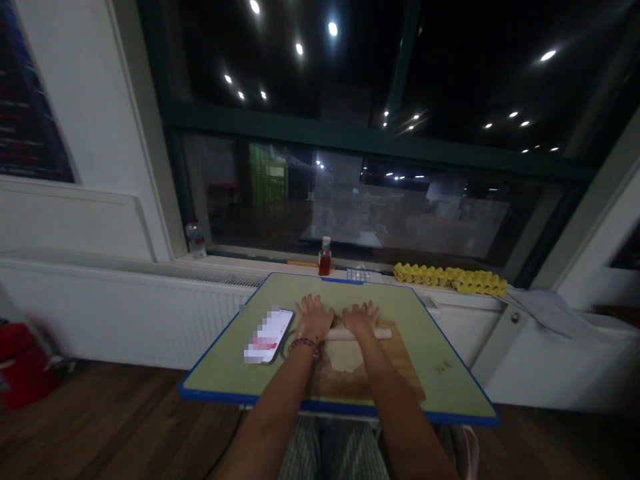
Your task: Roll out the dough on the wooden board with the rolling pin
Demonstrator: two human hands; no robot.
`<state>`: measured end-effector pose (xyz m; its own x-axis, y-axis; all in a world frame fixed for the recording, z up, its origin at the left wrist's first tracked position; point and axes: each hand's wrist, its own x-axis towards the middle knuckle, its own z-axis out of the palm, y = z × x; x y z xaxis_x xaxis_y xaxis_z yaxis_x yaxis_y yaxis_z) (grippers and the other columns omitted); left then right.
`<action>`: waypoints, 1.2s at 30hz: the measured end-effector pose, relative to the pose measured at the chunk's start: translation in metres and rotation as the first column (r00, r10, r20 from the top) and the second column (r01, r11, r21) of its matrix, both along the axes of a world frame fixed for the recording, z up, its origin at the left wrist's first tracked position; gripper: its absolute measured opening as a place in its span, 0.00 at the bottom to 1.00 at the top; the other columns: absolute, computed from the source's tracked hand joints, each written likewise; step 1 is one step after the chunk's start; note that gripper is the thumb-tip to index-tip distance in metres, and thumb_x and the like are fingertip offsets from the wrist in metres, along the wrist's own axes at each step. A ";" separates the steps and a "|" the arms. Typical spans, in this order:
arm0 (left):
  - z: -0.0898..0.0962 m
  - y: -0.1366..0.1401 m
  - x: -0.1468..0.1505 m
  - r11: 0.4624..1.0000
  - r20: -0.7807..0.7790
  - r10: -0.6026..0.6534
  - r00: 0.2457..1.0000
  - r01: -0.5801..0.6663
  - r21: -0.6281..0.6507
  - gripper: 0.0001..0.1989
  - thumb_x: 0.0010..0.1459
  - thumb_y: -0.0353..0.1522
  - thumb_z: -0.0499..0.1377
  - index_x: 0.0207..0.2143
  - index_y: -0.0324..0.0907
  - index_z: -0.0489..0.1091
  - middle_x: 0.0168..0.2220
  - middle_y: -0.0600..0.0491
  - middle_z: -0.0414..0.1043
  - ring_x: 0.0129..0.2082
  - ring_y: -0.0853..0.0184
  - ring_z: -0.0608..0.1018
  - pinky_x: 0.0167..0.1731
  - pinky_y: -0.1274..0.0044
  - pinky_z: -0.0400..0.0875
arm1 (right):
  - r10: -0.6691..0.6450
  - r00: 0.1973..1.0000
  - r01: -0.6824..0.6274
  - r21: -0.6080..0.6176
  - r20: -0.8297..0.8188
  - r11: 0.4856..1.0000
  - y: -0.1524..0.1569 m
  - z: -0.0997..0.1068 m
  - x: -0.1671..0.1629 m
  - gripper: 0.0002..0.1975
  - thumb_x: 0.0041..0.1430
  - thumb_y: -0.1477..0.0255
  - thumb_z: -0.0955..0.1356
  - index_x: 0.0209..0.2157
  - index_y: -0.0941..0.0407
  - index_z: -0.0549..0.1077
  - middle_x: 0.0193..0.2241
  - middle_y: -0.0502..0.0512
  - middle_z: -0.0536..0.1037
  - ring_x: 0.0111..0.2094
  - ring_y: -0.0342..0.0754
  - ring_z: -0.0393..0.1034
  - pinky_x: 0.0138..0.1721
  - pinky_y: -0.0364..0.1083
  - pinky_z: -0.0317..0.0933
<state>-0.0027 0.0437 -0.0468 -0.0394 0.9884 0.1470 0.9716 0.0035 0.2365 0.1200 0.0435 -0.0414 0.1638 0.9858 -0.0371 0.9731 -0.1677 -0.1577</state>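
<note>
A pale rolling pin (384, 333) lies crosswise over a flattened sheet of dough (345, 357) on a wooden board (407, 370). My left hand (314, 320), with a beaded bracelet at the wrist, rests at the pin's left end, its fingers spread and stretched forward. On the pin's right part sits the palm of my right hand (361, 319), fingers also stretched out and apart. Neither hand wraps around the pin. The pin's left end is hidden by my left hand. My right forearm covers part of the dough's right side.
A phone (267, 337) with a lit screen lies left of the board on the green, blue-edged table (225, 373). Along the windowsill stand a red-brown bottle (325, 259), a yellow egg tray (450, 279) and a clear bottle (195, 239). A radiator (150, 313) runs behind the table.
</note>
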 end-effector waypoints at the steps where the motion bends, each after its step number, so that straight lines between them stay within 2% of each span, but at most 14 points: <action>1: 0.001 0.000 0.000 0.999 0.007 0.018 1.000 -0.018 0.034 0.35 0.61 0.45 0.44 0.65 0.34 0.52 0.68 0.37 0.48 0.67 0.49 0.51 0.63 0.56 0.42 | -0.043 0.999 0.043 -0.015 -0.012 0.999 0.002 -0.001 0.000 0.29 0.68 0.62 0.53 0.61 0.63 0.63 0.65 0.71 0.55 0.68 0.64 0.38 0.61 0.69 0.31; 3: 0.001 0.000 0.001 0.997 0.018 0.023 1.000 -0.024 0.070 0.34 0.62 0.43 0.44 0.65 0.33 0.53 0.68 0.37 0.48 0.67 0.50 0.50 0.64 0.56 0.40 | -0.099 0.995 0.098 -0.034 -0.029 0.995 0.006 -0.004 0.000 0.31 0.66 0.60 0.53 0.63 0.64 0.60 0.66 0.69 0.53 0.68 0.62 0.35 0.63 0.64 0.28; 5: 0.002 0.001 0.001 0.997 0.024 0.018 1.000 -0.019 0.077 0.33 0.62 0.43 0.45 0.64 0.34 0.54 0.67 0.37 0.48 0.67 0.51 0.51 0.64 0.56 0.41 | -0.094 0.995 0.093 -0.018 -0.039 0.995 0.009 -0.006 0.001 0.32 0.66 0.59 0.53 0.63 0.64 0.60 0.66 0.69 0.53 0.68 0.61 0.35 0.63 0.63 0.28; 12: 0.006 0.003 -0.001 0.998 0.040 -0.044 0.998 0.042 0.054 0.28 0.62 0.42 0.47 0.61 0.41 0.59 0.62 0.39 0.60 0.61 0.51 0.62 0.59 0.59 0.50 | -0.070 0.996 0.070 -0.004 -0.052 0.998 0.010 -0.008 0.002 0.31 0.65 0.59 0.53 0.62 0.64 0.61 0.65 0.69 0.56 0.68 0.61 0.39 0.63 0.62 0.30; 23: 0.001 0.008 -0.003 0.998 0.021 -0.045 0.999 0.044 0.048 0.26 0.60 0.42 0.50 0.57 0.39 0.62 0.60 0.38 0.60 0.59 0.53 0.62 0.57 0.62 0.52 | -0.059 0.997 0.056 -0.046 -0.051 0.997 0.006 -0.001 0.000 0.31 0.63 0.59 0.54 0.61 0.63 0.62 0.63 0.67 0.60 0.67 0.61 0.41 0.63 0.60 0.31; 27: 0.003 0.008 -0.003 0.998 0.038 -0.054 0.998 0.052 0.037 0.24 0.60 0.41 0.50 0.55 0.40 0.64 0.58 0.39 0.63 0.58 0.53 0.63 0.56 0.62 0.53 | -0.049 0.997 0.047 -0.042 -0.059 0.998 0.007 0.000 0.001 0.30 0.63 0.59 0.55 0.60 0.62 0.63 0.63 0.68 0.61 0.67 0.61 0.42 0.62 0.61 0.33; 31: 0.006 0.004 -0.003 0.997 -0.004 -0.062 0.998 0.062 0.034 0.22 0.60 0.41 0.50 0.52 0.39 0.66 0.54 0.40 0.67 0.56 0.53 0.65 0.55 0.63 0.55 | -0.049 0.997 0.045 -0.060 -0.064 0.997 0.008 -0.001 0.003 0.31 0.64 0.59 0.54 0.61 0.63 0.62 0.63 0.68 0.60 0.67 0.61 0.41 0.61 0.62 0.33; 36: 0.008 0.002 -0.003 0.997 -0.037 -0.071 0.997 0.071 0.006 0.23 0.60 0.42 0.49 0.51 0.38 0.66 0.54 0.39 0.67 0.55 0.53 0.66 0.53 0.64 0.56 | -0.042 0.997 0.037 -0.082 -0.060 0.996 0.009 0.000 0.003 0.31 0.63 0.60 0.54 0.61 0.62 0.61 0.64 0.67 0.59 0.67 0.61 0.40 0.61 0.63 0.32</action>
<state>-0.0057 0.0460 -0.0392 0.0361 0.9874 0.1542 0.9774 -0.0670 0.2004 0.1232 0.0521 -0.0418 0.1976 0.9720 -0.1272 0.9543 -0.2205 -0.2020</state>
